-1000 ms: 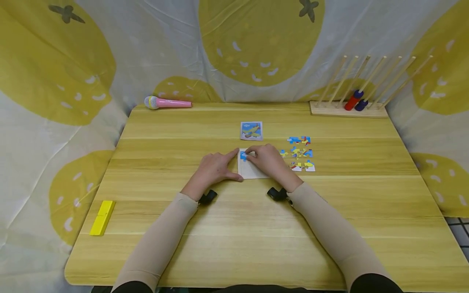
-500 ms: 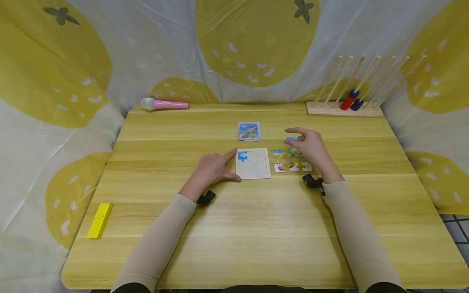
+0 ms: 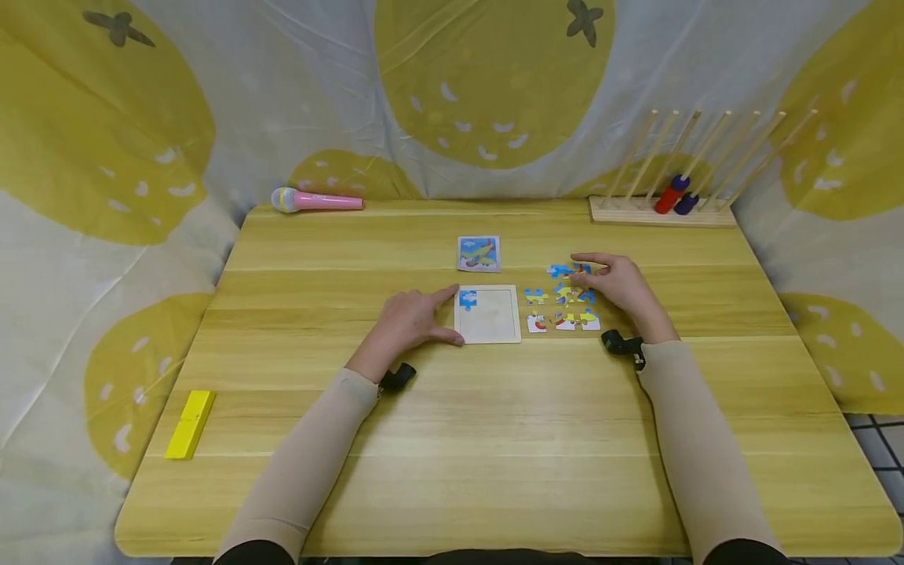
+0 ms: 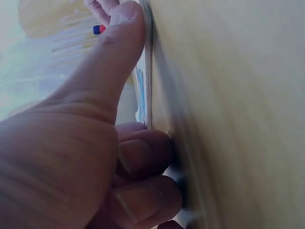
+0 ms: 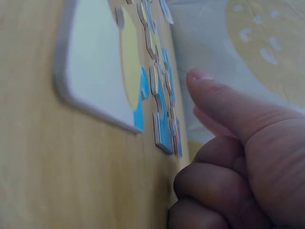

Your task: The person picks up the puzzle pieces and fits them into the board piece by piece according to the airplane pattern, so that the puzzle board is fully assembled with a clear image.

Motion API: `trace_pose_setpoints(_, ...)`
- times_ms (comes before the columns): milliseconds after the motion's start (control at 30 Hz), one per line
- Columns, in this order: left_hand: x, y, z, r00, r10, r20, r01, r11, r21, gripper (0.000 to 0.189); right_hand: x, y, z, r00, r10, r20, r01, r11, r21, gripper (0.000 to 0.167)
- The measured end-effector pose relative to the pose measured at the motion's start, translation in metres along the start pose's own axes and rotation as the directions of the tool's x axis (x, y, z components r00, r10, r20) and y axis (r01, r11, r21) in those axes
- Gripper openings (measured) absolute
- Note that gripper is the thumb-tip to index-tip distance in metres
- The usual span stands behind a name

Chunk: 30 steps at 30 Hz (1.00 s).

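A square wooden puzzle tray (image 3: 494,318) lies mid-table with one blue-and-white jigsaw piece (image 3: 468,300) in its far left corner. My left hand (image 3: 408,323) touches the tray's left side, forefinger at the far corner and thumb at the near one. In the left wrist view the thumb (image 4: 116,47) lies along the tray's edge. My right hand (image 3: 621,286) hovers over the far right of the loose jigsaw pieces (image 3: 565,294), thumb and forefinger apart and nothing seen between them. Its other fingers (image 5: 214,183) are curled in the right wrist view.
Beyond the tray lies a picture card (image 3: 479,254) of a yellow airplane. A pink toy microphone (image 3: 318,201) sits at the back left, a wooden peg rack (image 3: 660,212) with red and blue beads at the back right. Yellow blocks (image 3: 191,425) lie near the left edge.
My right hand has left the piece in the tray's corner and moved right, over the loose pieces. My left hand has kept its place at the tray.
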<state>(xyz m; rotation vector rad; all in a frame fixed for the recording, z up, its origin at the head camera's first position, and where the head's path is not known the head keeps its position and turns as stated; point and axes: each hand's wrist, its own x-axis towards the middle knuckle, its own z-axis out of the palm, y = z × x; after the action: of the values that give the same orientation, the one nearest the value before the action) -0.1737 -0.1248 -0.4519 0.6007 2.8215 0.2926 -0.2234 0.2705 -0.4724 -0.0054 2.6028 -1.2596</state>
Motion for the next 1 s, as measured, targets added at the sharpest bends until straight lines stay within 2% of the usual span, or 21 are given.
trace_pose_setpoints(167, 0.001, -0.001, 0.001, 1.0, -0.005, 0.002, 0.005, 1.0, -0.007, 0.108, -0.001, -0.002, 0.003, 0.999, -0.045, 0.009, 0.045, 0.998, -0.033, 0.055)
trace_pose_setpoints(300, 0.002, -0.002, 0.002, 1.0, -0.005, 0.004, 0.005, 1.0, -0.007, 0.109, 0.0, -0.004, 0.007, 0.997, -0.071, -0.016, 0.069, 0.994, -0.084, 0.051)
trace_pose_setpoints(533, 0.001, -0.003, 0.002, 1.0, -0.012, 0.005, 0.012, 1.0, -0.011, 0.109, 0.0, -0.008, 0.011, 0.996, -0.081, -0.045, 0.072, 0.982, -0.173, 0.045)
trace_pose_setpoints(1000, 0.001, -0.002, 0.002, 1.0, -0.008, 0.003, 0.008, 1.0, -0.006, 0.109, -0.003, -0.014, 0.015, 0.995, -0.075, -0.065, 0.058, 0.971, -0.233, 0.041)
